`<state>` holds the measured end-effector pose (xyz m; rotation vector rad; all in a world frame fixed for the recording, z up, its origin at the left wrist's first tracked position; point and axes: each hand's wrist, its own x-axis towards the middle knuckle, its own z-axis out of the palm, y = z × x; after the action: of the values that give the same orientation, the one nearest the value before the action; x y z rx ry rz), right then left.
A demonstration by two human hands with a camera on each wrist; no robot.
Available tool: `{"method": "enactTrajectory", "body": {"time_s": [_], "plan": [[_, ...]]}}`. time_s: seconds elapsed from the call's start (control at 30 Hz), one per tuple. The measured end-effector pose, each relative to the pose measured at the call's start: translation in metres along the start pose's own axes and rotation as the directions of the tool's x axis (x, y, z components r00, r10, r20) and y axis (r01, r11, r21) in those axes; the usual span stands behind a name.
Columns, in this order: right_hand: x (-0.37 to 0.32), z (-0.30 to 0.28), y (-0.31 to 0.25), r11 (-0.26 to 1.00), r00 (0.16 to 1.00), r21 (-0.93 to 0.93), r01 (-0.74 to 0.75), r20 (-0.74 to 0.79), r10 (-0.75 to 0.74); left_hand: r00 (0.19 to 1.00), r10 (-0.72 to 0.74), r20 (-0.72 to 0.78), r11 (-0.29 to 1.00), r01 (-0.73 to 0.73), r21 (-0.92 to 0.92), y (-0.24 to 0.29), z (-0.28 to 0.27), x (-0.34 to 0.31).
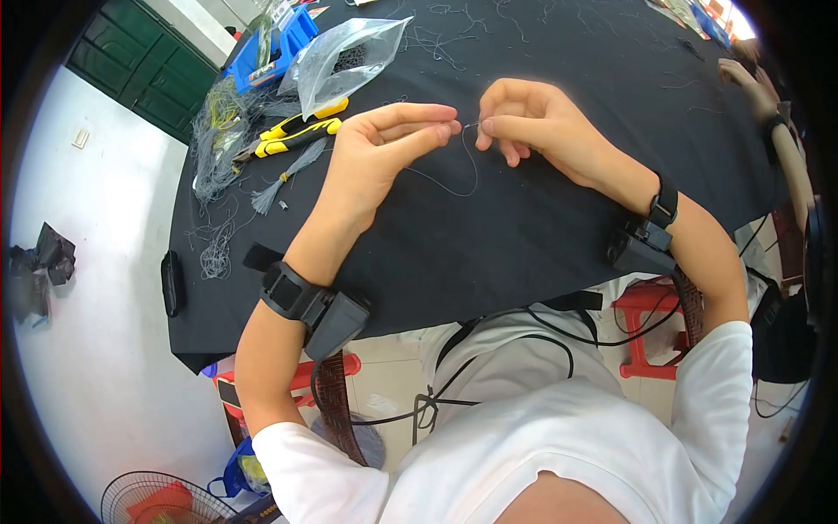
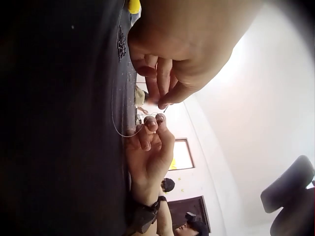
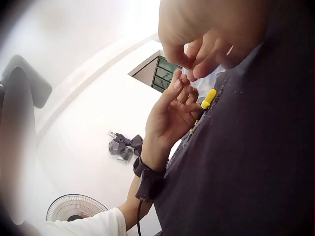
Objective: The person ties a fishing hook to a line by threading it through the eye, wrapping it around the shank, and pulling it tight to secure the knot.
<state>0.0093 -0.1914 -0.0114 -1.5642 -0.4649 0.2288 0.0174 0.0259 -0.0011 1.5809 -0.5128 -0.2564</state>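
Over the black cloth, my left hand (image 1: pixel 371 153) pinches a thin grey line (image 1: pixel 476 175) between thumb and fingertips. My right hand (image 1: pixel 550 127) faces it a short gap away, with thumb and index finger pinching the line beside a tiny dark piece (image 1: pixel 469 126), too small to identify. From the fingertips the line hangs in a loose loop that curves back toward the left hand. In the left wrist view, the line (image 2: pixel 113 115) bows out over the cloth and the fingertips of both hands nearly meet. The right wrist view shows the left hand (image 3: pixel 170 115) beyond the right hand (image 3: pixel 211 29).
Left of the hands lie yellow-and-black pliers (image 1: pixel 297 140), a tied bundle of grey line (image 1: pixel 288 179) and tangled line (image 1: pixel 214 131). Behind them are a clear plastic bag (image 1: pixel 327 83) holding dark bits and a blue bin (image 1: pixel 301 31). Another person's arm (image 1: pixel 790 157) reaches in at far right.
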Motion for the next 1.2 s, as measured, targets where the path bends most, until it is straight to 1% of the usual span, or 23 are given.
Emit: {"method": "enactTrajectory", "body": {"time_s": [0.07, 0.17, 0.3, 0.57, 0.67, 0.77, 0.87, 0.97, 1.07, 1.17, 1.2], "plan": [[-0.001, 0.002, -0.002, 1.000, 1.000, 0.008, -0.005, -0.020, 0.005, 1.000, 0.005, 0.018, 1.000, -0.005, 0.019, -0.001, 0.001, 0.000], [0.000, -0.002, 0.000, 1.000, 1.000, -0.013, 0.009, 0.016, -0.008, 1.000, -0.003, 0.016, 1.000, 0.003, 0.003, -0.004, 0.002, 0.000], [0.000, -0.001, 0.000, 1.000, 1.000, -0.017, 0.007, -0.009, -0.007, 0.999, -0.045, -0.014, 0.997, 0.046, 0.063, 0.000, 0.003, -0.001], [0.000, -0.002, -0.001, 0.999, 1.000, -0.042, 0.013, -0.021, -0.014, 0.999, -0.028, -0.029, 0.999, 0.029, 0.019, 0.003, 0.011, -0.007], [-0.002, 0.001, -0.005, 0.997, 0.998, -0.043, 0.058, -0.032, -0.059, 0.985, -0.170, -0.005, 0.971, 0.167, -0.169, 0.002, 0.014, -0.009], [-0.002, 0.001, -0.004, 0.998, 0.998, -0.003, 0.067, 0.005, -0.067, 0.971, -0.214, 0.104, 0.901, 0.237, -0.364, 0.002, 0.018, -0.010], [-0.002, 0.000, -0.003, 0.997, 0.998, -0.042, 0.069, 0.013, -0.068, 0.977, -0.202, 0.065, 0.903, 0.212, -0.374, 0.003, 0.019, -0.010], [-0.001, 0.000, -0.001, 0.997, 0.999, -0.054, 0.054, 0.005, -0.054, 0.980, -0.186, 0.067, 0.898, 0.197, -0.393, -0.001, 0.017, -0.009], [-0.002, 0.001, -0.001, 0.998, 0.998, -0.007, 0.055, 0.019, -0.055, 0.985, -0.167, 0.034, 0.915, 0.168, -0.368, -0.002, 0.017, -0.009], [-0.003, 0.005, -0.006, 1.000, 1.000, -0.024, 0.017, 0.026, -0.017, 0.987, -0.157, 0.044, 0.916, 0.162, -0.366, -0.003, 0.016, -0.009], [-0.003, 0.006, -0.007, 1.000, 0.998, -0.018, 0.008, 0.055, -0.007, 0.986, -0.159, 0.046, 0.918, 0.164, -0.362, -0.003, 0.016, -0.009]]}}
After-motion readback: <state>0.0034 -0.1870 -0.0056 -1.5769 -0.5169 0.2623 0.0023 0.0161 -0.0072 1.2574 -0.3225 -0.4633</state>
